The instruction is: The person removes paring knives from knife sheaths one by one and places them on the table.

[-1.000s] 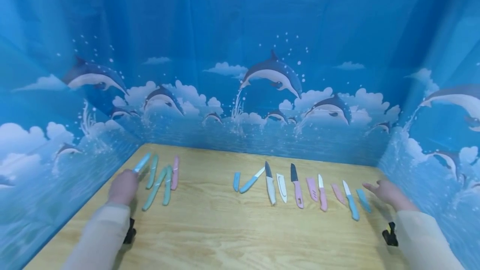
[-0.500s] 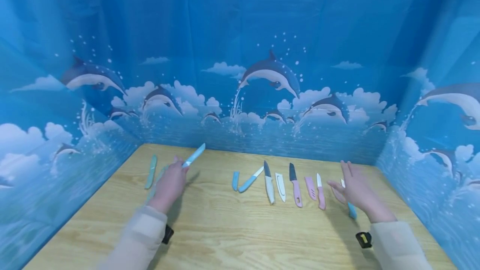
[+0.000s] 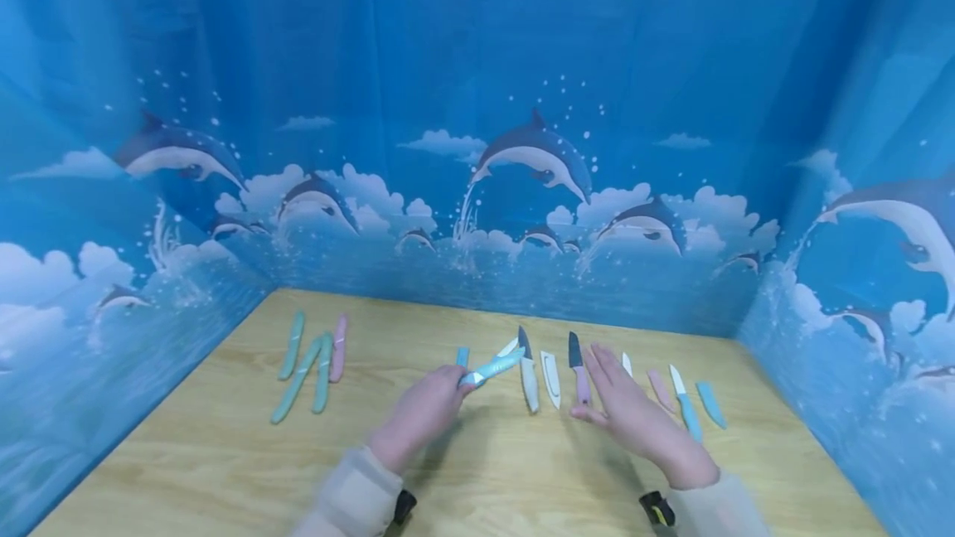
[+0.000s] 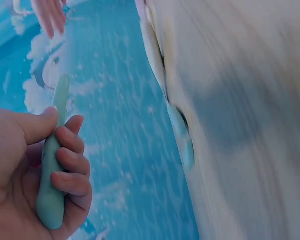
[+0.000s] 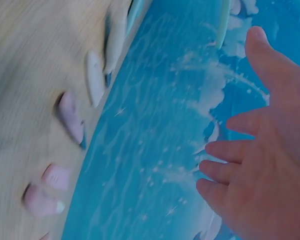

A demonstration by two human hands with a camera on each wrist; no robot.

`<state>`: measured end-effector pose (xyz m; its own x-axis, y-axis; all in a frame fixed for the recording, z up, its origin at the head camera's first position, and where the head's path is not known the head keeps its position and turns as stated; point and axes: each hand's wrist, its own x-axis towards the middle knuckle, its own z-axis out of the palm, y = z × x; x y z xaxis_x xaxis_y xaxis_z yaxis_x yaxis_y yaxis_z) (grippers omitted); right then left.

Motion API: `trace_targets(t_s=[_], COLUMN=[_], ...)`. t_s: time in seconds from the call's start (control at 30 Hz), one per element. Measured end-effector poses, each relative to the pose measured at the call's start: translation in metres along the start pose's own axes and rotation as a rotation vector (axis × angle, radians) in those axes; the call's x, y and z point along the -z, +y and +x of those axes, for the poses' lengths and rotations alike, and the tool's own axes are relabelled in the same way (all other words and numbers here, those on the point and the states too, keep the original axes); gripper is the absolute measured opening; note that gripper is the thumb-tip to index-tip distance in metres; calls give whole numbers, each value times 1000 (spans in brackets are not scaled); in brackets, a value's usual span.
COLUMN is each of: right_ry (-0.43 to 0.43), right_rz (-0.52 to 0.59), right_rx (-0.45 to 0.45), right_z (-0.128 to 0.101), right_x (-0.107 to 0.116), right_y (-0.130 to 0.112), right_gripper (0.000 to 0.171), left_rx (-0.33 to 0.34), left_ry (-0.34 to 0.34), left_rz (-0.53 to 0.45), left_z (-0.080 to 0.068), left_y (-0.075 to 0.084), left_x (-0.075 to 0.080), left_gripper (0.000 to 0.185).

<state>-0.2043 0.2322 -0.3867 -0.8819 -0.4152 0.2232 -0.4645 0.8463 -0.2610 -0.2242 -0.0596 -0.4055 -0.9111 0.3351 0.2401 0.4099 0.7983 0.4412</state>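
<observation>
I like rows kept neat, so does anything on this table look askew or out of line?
Yes. In the left group, one green sheathed knife lies slanted across its neighbours instead of parallel. The left hand holds a light blue sheathed knife above the middle row. The right hand hovers open.

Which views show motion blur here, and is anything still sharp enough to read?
Head view: mostly sharp, slight smear on the left hand and its sheathed knife, with soft shadows under both hands. Left wrist view: the tabletop is heavily streaked, but the fingers look crisp. Right wrist view: the knives on the wood smear, the right hand is clearer.
</observation>
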Motion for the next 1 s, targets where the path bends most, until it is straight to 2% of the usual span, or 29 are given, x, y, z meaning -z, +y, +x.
trace_targets(t_s=[0.23,0.4,0.57,0.73,0.83,1.0], right_ry=[43,79,90,14,-21,-17], right_rz=[-94,-169,-202,-174,-184,-184], right_rx=[85,222,339,374,362,343], right_z=[0,0,0,1,-1,-5], right_x=[-10,-16,-19,-21,-24,-28], right_y=[-21,-27,-30,-34,-35,-34], right_gripper=[89,93,86,74,67,55], left_rx=[-76,-158,-198,-207,-207,-210], left_ry=[-79,-97,-110,-130,-148,-171], left_rz=[31,71,89,82,82,78], left_z=[-5,-11,-11,-9,-9,-11], left_y=[28,41,47,47,47,49], left_x=[-17,-27,-32,-31,-31,-32], left_gripper=[18,18,21,20,20,20])
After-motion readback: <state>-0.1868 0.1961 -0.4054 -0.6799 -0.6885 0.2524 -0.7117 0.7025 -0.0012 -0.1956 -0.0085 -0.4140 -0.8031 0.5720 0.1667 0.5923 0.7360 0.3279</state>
